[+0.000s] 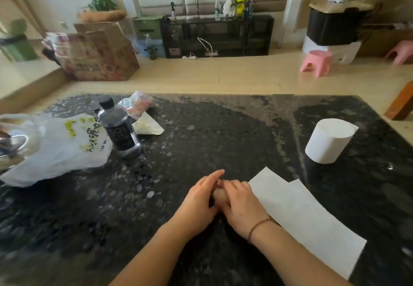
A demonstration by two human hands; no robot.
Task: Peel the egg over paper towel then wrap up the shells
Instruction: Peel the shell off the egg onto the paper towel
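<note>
One view only, worn on the head, looking forward and down across a dark speckled table [223, 129]. Close to the two hands, left hand [199, 203] and right hand [241, 205], low in the middle of the picture. Wide-angle, with bent edges, taking in the whole tabletop, the pale floor [223, 73] beyond and a black shelf [216, 35] at the far wall.

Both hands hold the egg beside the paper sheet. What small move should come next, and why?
Probably shift both hands to the right, so the egg sits over the paper towel. The left hand and right hand hold it above the bare dark table, just left of the sheet, where shells would fall.
</note>
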